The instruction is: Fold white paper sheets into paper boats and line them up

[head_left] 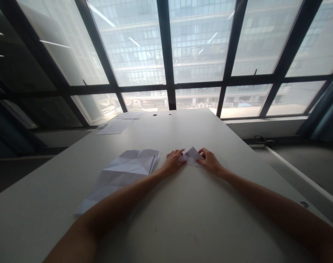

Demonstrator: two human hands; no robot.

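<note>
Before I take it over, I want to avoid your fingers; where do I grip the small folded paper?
Probably pinch the folded paper by its far tip, from the far side: it points away, uncovered, while left hand and right hand touch its sides.

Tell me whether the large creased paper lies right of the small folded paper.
No, the large creased paper lies left of the small folded paper, which the left hand and right hand touch.
</note>
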